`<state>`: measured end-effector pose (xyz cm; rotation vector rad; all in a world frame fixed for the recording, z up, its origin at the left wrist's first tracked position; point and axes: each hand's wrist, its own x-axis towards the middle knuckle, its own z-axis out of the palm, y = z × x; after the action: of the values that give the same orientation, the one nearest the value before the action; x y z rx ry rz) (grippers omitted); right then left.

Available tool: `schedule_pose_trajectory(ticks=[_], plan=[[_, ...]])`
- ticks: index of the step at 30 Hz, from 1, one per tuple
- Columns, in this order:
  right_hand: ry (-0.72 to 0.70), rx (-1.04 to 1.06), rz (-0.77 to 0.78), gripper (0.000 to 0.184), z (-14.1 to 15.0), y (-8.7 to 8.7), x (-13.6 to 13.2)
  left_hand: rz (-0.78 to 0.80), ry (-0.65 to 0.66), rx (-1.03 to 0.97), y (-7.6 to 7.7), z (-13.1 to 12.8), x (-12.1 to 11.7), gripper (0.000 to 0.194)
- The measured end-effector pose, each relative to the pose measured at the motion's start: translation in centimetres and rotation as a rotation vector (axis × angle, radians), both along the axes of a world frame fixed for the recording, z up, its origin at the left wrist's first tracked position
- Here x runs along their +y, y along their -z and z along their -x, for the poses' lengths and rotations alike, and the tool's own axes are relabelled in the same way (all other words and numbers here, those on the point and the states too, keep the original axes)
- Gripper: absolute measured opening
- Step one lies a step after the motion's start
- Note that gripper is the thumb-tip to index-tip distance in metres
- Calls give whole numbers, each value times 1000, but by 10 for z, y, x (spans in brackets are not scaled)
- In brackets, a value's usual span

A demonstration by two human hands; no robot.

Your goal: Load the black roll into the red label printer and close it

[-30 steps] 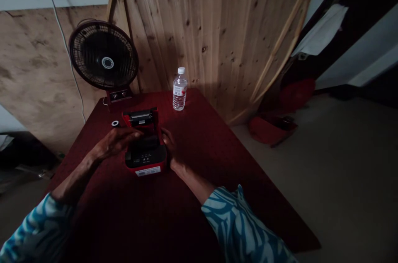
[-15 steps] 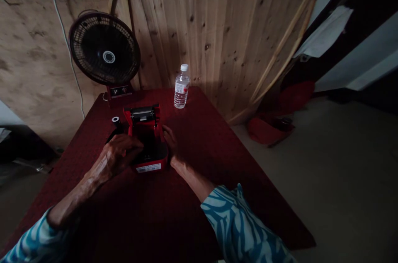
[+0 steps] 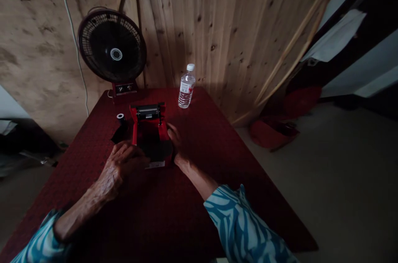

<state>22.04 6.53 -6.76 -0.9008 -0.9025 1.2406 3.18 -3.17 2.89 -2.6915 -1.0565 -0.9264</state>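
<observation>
A red and black label printer (image 3: pixel 154 147) stands on the table with its lid raised at the back and a pale sticker on its front. My right hand (image 3: pixel 175 141) holds the printer's right side, fingers along the wall and thumb side partly hidden. At the front left corner is my left hand (image 3: pixel 129 157), its fingertips smeared by motion close to the sticker; I cannot make out anything in them. Just left of the printer lie a small roll with a white core (image 3: pixel 120 118) and a flat black piece (image 3: pixel 120 133).
The dark red table (image 3: pixel 199 213) narrows towards the wooden wall panel. A clear water bottle (image 3: pixel 185 89) stands at its back right, and a fan (image 3: pixel 112 47) at the back left. A red basket-like container (image 3: pixel 272 132) sits on the floor to the right.
My left hand has drawn back from inside the printer to its front left corner. My right hand stays at the printer's side. The view has shifted slightly left.
</observation>
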Motion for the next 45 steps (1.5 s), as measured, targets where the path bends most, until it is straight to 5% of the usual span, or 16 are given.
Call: schedule_pose_trajectory(ticks=[4, 9, 12, 15, 20, 24, 27, 31, 35, 45], plan=[[79, -104, -45, 43, -7, -18, 23, -72, 1, 8, 7, 1, -3, 24], [-24, -101, -85, 48, -2, -56, 60, -124, -10, 13, 10, 0, -8, 32], [-70, -109, -54, 50, 1, -67, 59, -146, -20, 36, 10, 1, -8, 32], [18, -172, -129, 49, -4, -67, 39, -129, -11, 37, 12, 2, -8, 31], [36, -201, -116, 17, -11, -53, -2, -111, -27, 40, 17, 2, -8, 34], [-15, -96, 8, 34, -8, -43, -12, -94, -1, -50, 15, 3, -7, 29], [-21, -36, 24, 38, -5, -39, -12, 61, -102, -244, 11, 10, 3, 21], [-37, 0, 24, 39, -4, -38, -11, 552, -427, -647, 9, 15, 28, 37], [-29, -2, 42, 39, -4, -39, -12, 929, -452, -856, 13, 12, 47, 63], [-75, -84, -27, 46, -9, -36, -14, 1008, -296, -848, 20, 13, 52, 63]])
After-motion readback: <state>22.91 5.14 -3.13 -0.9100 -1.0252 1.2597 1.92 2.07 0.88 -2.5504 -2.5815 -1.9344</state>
